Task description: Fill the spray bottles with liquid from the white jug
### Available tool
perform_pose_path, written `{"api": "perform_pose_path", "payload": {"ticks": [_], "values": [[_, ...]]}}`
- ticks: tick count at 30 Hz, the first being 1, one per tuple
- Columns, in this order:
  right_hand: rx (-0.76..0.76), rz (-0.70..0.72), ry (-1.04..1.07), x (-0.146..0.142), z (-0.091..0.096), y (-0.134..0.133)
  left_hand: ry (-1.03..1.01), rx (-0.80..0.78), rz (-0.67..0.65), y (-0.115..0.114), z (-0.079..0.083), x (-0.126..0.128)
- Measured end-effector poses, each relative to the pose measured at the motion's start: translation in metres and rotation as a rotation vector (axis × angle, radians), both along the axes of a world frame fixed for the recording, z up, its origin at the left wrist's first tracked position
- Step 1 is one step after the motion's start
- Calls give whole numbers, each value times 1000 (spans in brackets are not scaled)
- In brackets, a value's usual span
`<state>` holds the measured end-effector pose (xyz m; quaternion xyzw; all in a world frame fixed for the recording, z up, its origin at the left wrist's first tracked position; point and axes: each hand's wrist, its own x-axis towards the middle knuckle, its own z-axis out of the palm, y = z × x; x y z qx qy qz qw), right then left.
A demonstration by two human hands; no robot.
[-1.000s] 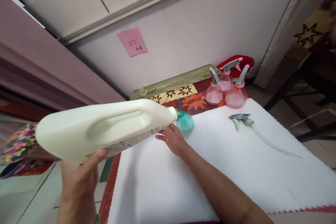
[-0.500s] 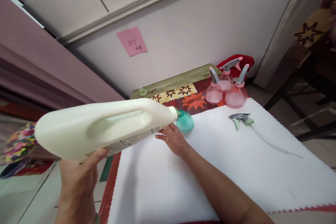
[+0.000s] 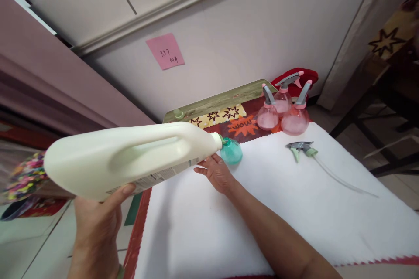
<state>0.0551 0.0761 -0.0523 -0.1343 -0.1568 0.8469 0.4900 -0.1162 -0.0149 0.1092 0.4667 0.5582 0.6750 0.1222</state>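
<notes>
My left hand [image 3: 98, 222] grips a large white jug [image 3: 127, 159] from below and holds it tipped on its side. The jug's mouth meets the neck of a small teal bottle [image 3: 231, 151] that stands on a white cloth [image 3: 262, 209]. My right hand [image 3: 216, 173] reaches across the cloth and is curled around the teal bottle at its base; the fingers are partly hidden behind the jug. A loose grey and green spray head [image 3: 303, 148] with a long clear tube lies on the cloth to the right.
Three pink spray bottles [image 3: 283, 113] stand at the back of the table, before a red thing by the wall. A patterned mat [image 3: 229, 122] lies under the cloth. A pink note [image 3: 165, 51] sticks to the wall. Dark table legs stand at right.
</notes>
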Motion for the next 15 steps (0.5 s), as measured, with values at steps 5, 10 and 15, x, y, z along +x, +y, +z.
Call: {"api": "perform_pose_path", "payload": {"ticks": [5, 10, 15], "values": [[14, -4, -4, -1, -2, 0, -4, 7, -22, -1, -1, -2], [17, 4, -7, 1, 0, 0, 10, 0, -4, 0, 1, 1], [16, 2, -2, 2, 1, -1, 1, -5, 12, 0, 2, 1]]}}
